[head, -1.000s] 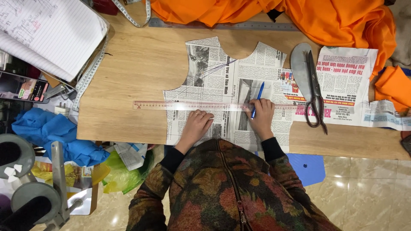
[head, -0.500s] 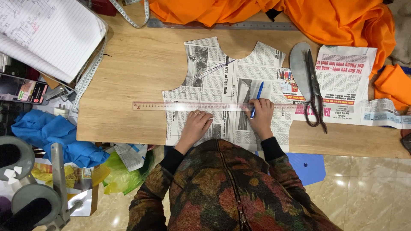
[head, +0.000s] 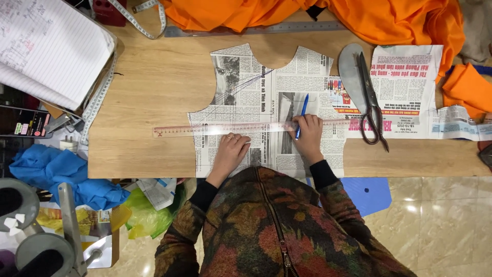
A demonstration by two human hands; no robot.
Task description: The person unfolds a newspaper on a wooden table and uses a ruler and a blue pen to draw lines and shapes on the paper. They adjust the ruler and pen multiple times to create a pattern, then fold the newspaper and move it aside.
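On the wooden table (head: 154, 87) lies a newspaper pattern (head: 266, 107), cut with a scooped neckline at the top and curved armholes at the sides. Across its middle runs a long clear ruler (head: 205, 129), set level from left to right so that its upper edge can guide a straight line.

Flat on the paper just below the ruler rests the left hand (head: 230, 153), fingers spread and lying forward with the tips touching the ruler's lower edge. That weight seems meant to keep both ruler and paper from sliding. The right hand (head: 307, 136) sits at the ruler's right part, fingers pressed together around a blue pen (head: 301, 115). The pen stands tilted, its top leaning away from the person and its tip down at the ruler's edge, hidden behind the fingers, so I cannot tell whether it touches the paper.

Beside the pattern to the right, a pair of large scissors (head: 370, 102) lies closed on a second newspaper sheet (head: 410, 77), near yet apart from the right hand. Orange cloth (head: 307, 15) is bunched along the far edge, with a metal ruler (head: 266, 29) just in front of it. A white tape measure (head: 100, 97) hangs over the left side near a lined notebook (head: 46, 51).
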